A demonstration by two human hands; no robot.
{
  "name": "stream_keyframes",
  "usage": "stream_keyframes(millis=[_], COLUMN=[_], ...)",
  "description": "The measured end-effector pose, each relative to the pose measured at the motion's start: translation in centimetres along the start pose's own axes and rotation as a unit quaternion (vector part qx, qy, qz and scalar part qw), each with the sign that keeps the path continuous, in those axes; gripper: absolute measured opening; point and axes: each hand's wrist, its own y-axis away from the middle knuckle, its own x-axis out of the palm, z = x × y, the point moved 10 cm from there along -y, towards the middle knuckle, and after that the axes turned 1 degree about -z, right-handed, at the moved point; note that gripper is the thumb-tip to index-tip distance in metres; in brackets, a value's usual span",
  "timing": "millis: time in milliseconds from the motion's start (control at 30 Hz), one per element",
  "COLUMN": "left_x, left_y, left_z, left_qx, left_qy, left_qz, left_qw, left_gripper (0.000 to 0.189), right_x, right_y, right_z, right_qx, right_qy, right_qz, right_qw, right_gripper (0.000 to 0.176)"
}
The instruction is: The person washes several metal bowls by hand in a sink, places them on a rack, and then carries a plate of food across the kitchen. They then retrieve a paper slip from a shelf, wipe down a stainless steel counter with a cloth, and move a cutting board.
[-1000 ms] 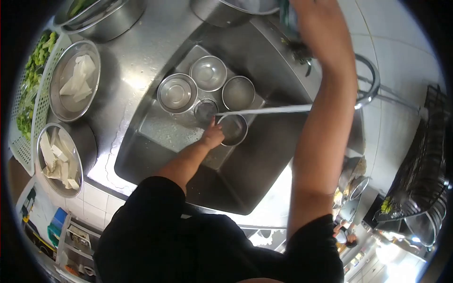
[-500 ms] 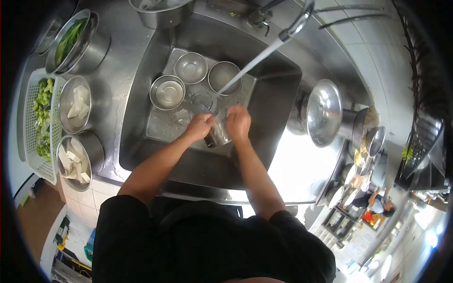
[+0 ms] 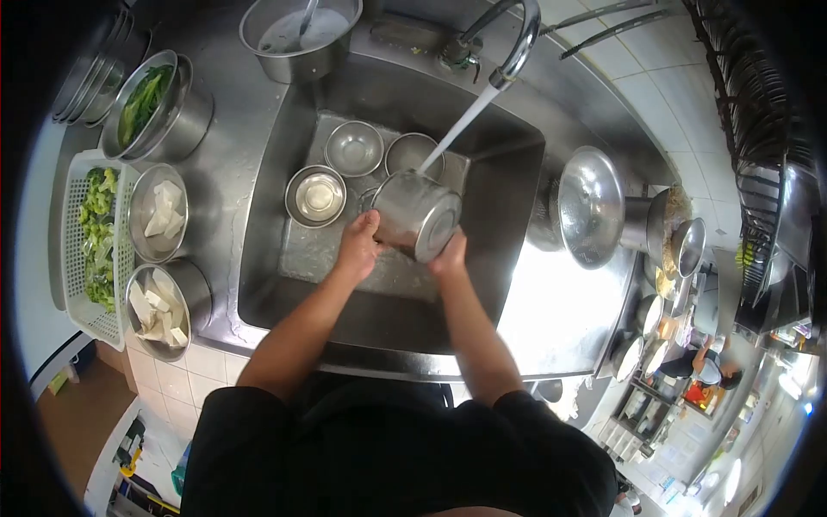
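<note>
A stainless steel pot [image 3: 413,211] is held tilted over the sink [image 3: 401,332], its round base turned toward the lower right. My left hand [image 3: 357,246] grips its left side near the opening. At the base end, my right hand [image 3: 450,254] supports it from below and the right, with most fingers hidden behind the metal. Water from the faucet [image 3: 517,60] streams onto the pot's upper side. Just beyond it on the sink floor are three steel bowls: a left one [image 3: 315,196], a middle one [image 3: 354,148] and a partly covered right one [image 3: 413,155].
Left of the sink stand bowls of white slabs [image 3: 164,211], a white basket [image 3: 126,250] of broccoli and a pot of leafy greens [image 3: 146,103]. A pot of cloudy liquid [image 3: 301,39] sits behind. A colander [image 3: 592,207] is at right; a person [image 3: 702,366] works farther off.
Both hands have raised the pot and turned it, so its side and base now show. The water now lands on the pot instead of reaching the sink. The whole view has shifted slightly.
</note>
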Motion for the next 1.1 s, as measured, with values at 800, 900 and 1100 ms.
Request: stream_keyframes(millis=[800,900,1100], left_x=[6.6,3.4,-1.6], left_y=[2.9,2.0,2.0], left_z=[-8.0,-8.4,-4.7], left_qx=[0.323,0.375,0.228], left_qy=[-0.576,-0.516,-0.288], left_qz=[0.355,0.256,0.091], left_qw=[0.662,0.727,0.926], left_gripper=[0.018,0.039,0.067], right_x=[11.1,8.6,10.9], right_y=[8.8,5.4,9.6], right_z=[-0.1,2.7,-2.1], right_qx=[-0.118,-0.063,0.029], right_qy=[0.738,0.549,0.337], right_qz=[0.245,0.103,0.080], right_qw=[0.618,0.827,0.938], right_gripper=[0.044,0.054,0.050])
